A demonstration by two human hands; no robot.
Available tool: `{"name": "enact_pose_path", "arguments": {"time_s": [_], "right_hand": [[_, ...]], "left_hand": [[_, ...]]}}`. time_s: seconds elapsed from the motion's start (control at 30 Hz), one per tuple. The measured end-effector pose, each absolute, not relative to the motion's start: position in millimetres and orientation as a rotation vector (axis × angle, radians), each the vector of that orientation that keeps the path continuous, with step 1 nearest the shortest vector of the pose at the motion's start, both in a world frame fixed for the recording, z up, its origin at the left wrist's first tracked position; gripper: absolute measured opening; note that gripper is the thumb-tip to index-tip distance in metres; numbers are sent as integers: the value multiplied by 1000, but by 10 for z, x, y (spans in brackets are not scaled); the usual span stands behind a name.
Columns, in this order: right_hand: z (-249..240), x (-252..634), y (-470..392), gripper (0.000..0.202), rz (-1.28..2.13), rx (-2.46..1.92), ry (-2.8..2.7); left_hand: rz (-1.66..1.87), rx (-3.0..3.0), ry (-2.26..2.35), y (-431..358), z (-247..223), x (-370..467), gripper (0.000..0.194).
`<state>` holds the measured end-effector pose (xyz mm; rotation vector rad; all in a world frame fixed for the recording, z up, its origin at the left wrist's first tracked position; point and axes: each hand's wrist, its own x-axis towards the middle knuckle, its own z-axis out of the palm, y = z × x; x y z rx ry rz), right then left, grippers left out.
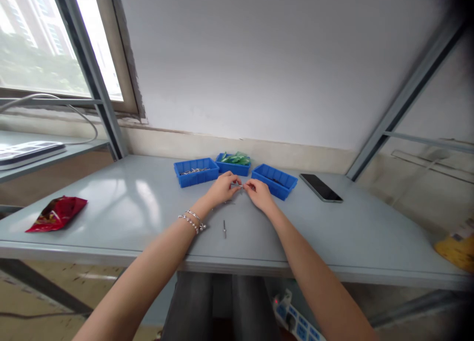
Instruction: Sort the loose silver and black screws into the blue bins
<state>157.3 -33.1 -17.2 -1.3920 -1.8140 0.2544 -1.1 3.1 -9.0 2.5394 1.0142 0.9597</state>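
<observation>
My left hand (225, 187), with bracelets on its wrist, pinches a thin metal pin (234, 184) above the middle of the table. The fingers of my right hand (258, 192) are pinched at the pin's right end; whatever small part they may hold there is hidden. Nearer the front edge lies another slim metal pin (224, 229) with a thicker collar. More small metal pieces (230, 203) lie just below my left hand. Behind my hands stand a blue bin (196, 179) of metal pins, a blue bin (233, 168) of green plastic packets, and a blue bin (276, 188) with small dark parts.
A black phone (321, 188) lies right of the bins on the grey table (148, 217). To the left is a red foil packet (57, 213). Metal frame posts (105, 104) rise at both sides, with a wall behind. Under the table sits a power strip (298, 323).
</observation>
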Motion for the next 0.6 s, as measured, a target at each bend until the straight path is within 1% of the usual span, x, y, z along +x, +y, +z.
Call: {"name": "enact_pose_path", "arguments": {"time_s": [0.37,0.6], "right_hand": [[-176,1576,-324,12,235,-1378,-1781],[-150,1572,-336,13,268,-1359,-1733]], "left_hand": [[950,2559,999,27,-114,-6,19],[1009,2569,1070,53,-84,-31,15]]}}
